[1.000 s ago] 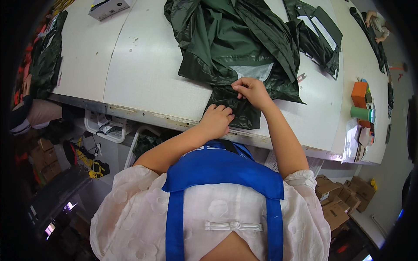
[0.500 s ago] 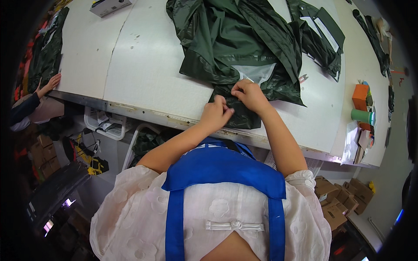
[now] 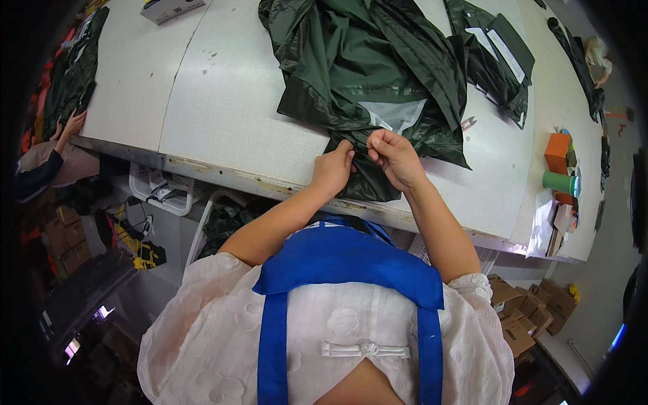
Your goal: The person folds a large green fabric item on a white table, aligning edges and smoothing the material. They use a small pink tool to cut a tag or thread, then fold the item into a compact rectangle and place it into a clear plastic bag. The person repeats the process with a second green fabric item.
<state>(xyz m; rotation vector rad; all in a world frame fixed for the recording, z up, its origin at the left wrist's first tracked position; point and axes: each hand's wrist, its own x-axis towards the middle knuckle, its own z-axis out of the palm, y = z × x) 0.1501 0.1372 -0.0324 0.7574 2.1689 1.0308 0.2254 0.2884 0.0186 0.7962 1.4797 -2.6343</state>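
Observation:
A dark green, shiny jacket (image 3: pixel 364 54) lies spread on the white table, with a pale mesh lining (image 3: pixel 398 115) showing near its lower edge. My left hand (image 3: pixel 332 170) is closed on a fold of the jacket close to the table's front edge. Just right of it, my right hand (image 3: pixel 398 160) is pinched, thumb against forefinger, over the same flap below the mesh. Whatever lies between those fingertips is too small to make out. The flap's end (image 3: pixel 370 185) hangs by the table edge under both hands.
Small snips (image 3: pixel 468 124) lie right of the jacket. A folded green garment with white tags (image 3: pixel 503 50) lies beyond them. An orange box (image 3: pixel 557 151) and a green thread spool (image 3: pixel 560 181) stand at right. At far left, another person's hand (image 3: pixel 74 123) touches a dark garment (image 3: pixel 75 74).
My right hand has turned, its palm side showing more, and has shifted slightly right. My left hand's fingers have closed further on the fabric. The other person's hand has moved a little left.

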